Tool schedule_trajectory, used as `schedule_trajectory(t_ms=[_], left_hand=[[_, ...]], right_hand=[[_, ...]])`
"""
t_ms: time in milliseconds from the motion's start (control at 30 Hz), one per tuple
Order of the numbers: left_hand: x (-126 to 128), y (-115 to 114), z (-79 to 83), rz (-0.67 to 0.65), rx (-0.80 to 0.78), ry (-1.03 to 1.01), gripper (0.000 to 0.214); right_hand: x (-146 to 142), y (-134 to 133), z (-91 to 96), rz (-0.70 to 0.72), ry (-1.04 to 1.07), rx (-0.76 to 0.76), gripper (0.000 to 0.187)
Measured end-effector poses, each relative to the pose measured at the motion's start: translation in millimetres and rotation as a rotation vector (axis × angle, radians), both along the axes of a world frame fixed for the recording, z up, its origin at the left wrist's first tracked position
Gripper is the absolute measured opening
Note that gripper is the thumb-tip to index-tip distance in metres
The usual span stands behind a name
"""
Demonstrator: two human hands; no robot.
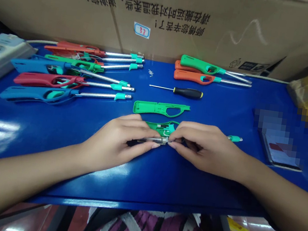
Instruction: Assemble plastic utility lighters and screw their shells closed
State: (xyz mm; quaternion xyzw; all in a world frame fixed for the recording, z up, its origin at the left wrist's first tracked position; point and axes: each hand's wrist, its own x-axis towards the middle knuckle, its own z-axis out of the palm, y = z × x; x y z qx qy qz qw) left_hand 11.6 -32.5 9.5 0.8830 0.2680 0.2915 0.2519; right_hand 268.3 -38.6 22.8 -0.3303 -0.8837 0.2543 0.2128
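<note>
My left hand [120, 137] is closed around the body of a small clear lighter gas tank [153, 140], thumb below and fingers above. At the tank's pale right end, my right hand [209, 148] pinches with thumb and forefinger; its fingertips hide that end. Just behind both hands lies an opened green lighter half [154, 125] with inner parts in it, partly covered by my fingers. Its nozzle tip with a turquoise sleeve [234, 138] sticks out beyond my right hand. Farther back rests a loose green shell half [149, 108], its hollow inside facing up.
Several coloured lighters [39, 93] lie at the left, and more lighters [196, 77] at the back right. A screwdriver [188, 93] and tiny screws [150, 73] are behind the shell. A phone [280, 144], a power strip [0, 55] and a big carton [164, 44] border the blue table.
</note>
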Motion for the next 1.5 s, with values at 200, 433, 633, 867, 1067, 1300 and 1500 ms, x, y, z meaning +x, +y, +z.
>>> schedule_trajectory(t_ms=[200, 433, 633, 867, 1067, 1300, 1500], left_hand=[[0.3, 0.2, -0.6, 0.02, -0.001, -0.003, 0.02], [0.5, -0.4, 0.0, 0.001, 0.002, -0.013, 0.02], [1.1, -0.7, 0.1, -0.006, 0.012, -0.015, 0.019], [2.2, -1.2, -0.4, -0.006, 0.037, -0.019, 0.019], [0.2, -1.7, 0.3, 0.035, 0.084, -0.037, 0.024], [0.4, -1.7, 1.2, 0.036, 0.072, -0.055, 0.032], [-1.4, 1.1, 1.3, 0.051, 0.082, -0.023, 0.029]], right_hand=[[0.3, 0.1, 1.8, -0.012, 0.017, -0.006, 0.012], [0.6, 1.1, -2.0, 0.028, 0.042, 0.016, 0.013], [2.4, 1.2, -4.8, 0.04, -0.042, 0.059, 0.017], [3.2, 1.0, -2.7, 0.036, -0.061, 0.059, 0.017], [3.8, 1.2, 0.3, 0.019, -0.179, 0.123, 0.019], [3.2, 3.3, -2.2, -0.004, -0.245, 0.219, 0.021], [4.9, 3.9, -3.0, -0.018, -0.276, 0.256, 0.02]])
